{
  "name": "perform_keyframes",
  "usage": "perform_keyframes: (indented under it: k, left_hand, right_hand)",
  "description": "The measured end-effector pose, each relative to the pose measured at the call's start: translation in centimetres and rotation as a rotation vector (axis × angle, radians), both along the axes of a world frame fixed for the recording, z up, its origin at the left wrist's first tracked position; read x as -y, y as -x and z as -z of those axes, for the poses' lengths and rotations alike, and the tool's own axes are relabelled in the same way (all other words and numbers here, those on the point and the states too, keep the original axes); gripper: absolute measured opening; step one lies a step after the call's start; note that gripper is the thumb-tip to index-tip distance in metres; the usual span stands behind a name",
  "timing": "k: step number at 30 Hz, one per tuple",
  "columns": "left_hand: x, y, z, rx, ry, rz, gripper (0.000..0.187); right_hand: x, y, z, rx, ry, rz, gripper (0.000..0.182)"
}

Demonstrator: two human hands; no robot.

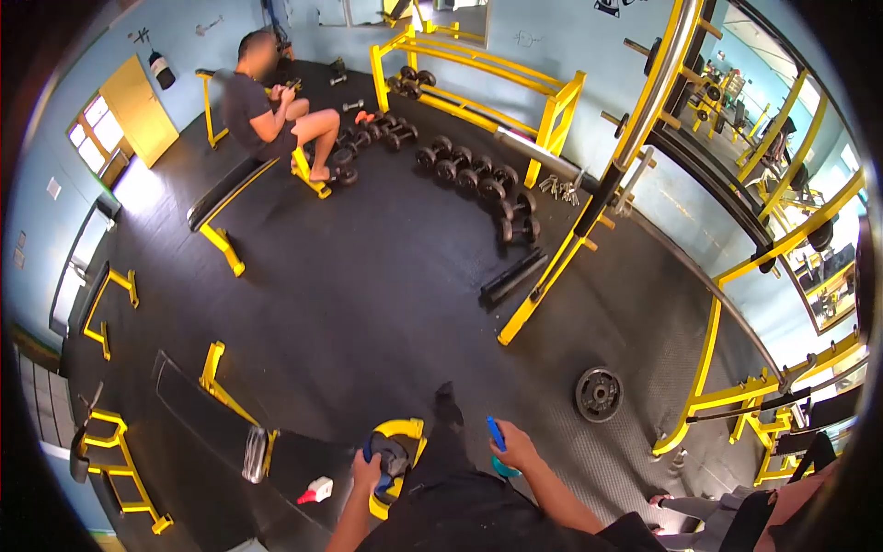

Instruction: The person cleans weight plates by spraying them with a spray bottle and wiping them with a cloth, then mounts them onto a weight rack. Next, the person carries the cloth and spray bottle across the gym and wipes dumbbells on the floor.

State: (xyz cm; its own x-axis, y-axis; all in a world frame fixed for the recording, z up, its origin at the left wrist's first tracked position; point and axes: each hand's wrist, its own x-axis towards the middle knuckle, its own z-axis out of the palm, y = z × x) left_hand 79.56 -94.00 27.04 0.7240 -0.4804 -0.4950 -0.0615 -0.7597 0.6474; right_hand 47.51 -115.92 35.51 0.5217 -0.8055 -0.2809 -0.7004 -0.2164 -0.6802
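Observation:
My left hand (pixel 366 471) is closed, with a bit of blue handle (pixel 368 449) showing above the fingers. Right beside it, a dark grey bundle with blue parts (pixel 394 457) overlaps a yellow metal frame (pixel 412 428). My right hand (pixel 520 448) grips a blue handle (pixel 496 431) whose end points up and forward. Below that fist a teal piece (pixel 504 468) sticks out; I cannot tell whether it belongs to the handle. Both forearms reach forward at waist height, and my dark shoe (pixel 445 396) stands on the floor between them.
A white bottle with a red tip (pixel 316 490) lies on the floor at left. A weight plate (pixel 599 395) lies at right, near a yellow barbell rack (pixel 552 285). Several dumbbells (pixel 460 167) line the far floor. One person (pixel 262 115) sits on a bench; another (pixel 736 515) is at lower right.

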Motion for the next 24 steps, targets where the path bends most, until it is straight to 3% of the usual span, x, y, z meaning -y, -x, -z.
perform_keyframes:
  k: [2,4,6,8,10,13,21,24]
  left_hand:
    - [1.8,-1.1,0.6,-0.132,0.03,-0.117,0.055]
    - [3.8,-3.2,3.1,-0.162,-0.022,-0.219,0.049]
    - [7.4,-5.0,2.2,-0.244,0.021,-0.326,0.041]
    - [9.5,-8.5,3.4,-0.26,0.017,-0.261,0.031]
    - [11.7,-13.0,5.8,-0.249,-0.23,-0.099,0.025]
    - [17.8,-19.3,4.7,-0.293,-0.203,-0.138,0.02]
    - [38.1,-32.3,-0.8,-0.143,-0.132,0.017,0.039]
    - [45.7,-34.7,-0.1,-0.093,-0.046,0.103,0.04]
  right_hand:
    - [2.6,0.1,1.8,-0.042,-0.032,0.035,0.061]
    - [6.0,0.7,4.2,-0.257,-0.048,0.064,0.063]
    - [9.1,1.3,6.3,-0.367,-0.118,0.18,0.066]
    - [11.6,2.5,7.9,-0.496,-0.273,0.285,0.074]
    - [13.5,3.1,8.4,-0.598,-0.392,0.457,0.071]
    - [17.4,1.7,7.6,-0.682,-0.416,0.536,0.063]
    - [27.7,-12.2,6.6,-0.338,-0.317,0.685,0.06]
    - [31.3,-17.0,7.1,-0.302,-0.327,0.674,0.058]
